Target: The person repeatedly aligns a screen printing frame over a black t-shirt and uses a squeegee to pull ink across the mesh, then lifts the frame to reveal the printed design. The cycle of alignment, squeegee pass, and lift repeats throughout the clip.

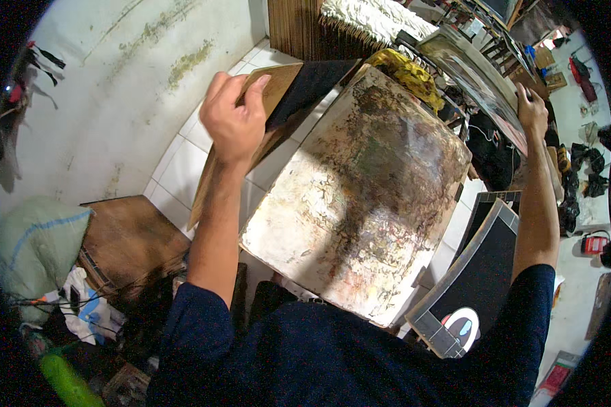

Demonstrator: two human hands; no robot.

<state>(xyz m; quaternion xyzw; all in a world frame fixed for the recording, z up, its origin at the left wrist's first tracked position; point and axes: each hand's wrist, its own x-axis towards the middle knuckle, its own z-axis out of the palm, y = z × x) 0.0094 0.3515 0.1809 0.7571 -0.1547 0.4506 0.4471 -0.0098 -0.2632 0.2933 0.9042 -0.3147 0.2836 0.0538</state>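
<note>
My left hand [234,117] is closed on the edge of a thin brown board [278,88], its thumb over the near face. The board leans at a tilt at the table's left, with a black panel [312,85] against it. Out to the right, my right hand [533,112] grips the edge of a large painted panel [485,81], its fingers partly hidden. This panel stands slanted beyond the table's far right corner. Between my arms lies a paint-crusted tabletop [305,224], pale at the near left and dark brown farther off.
A yellow plastic bag [411,78] sits at the table's far edge. Dark grey-framed panels [478,271] lean at the right. On the left are a brown board [132,234], a pale green sack [34,241] and a stained white wall [122,88]. White tiles [176,166] cover the floor.
</note>
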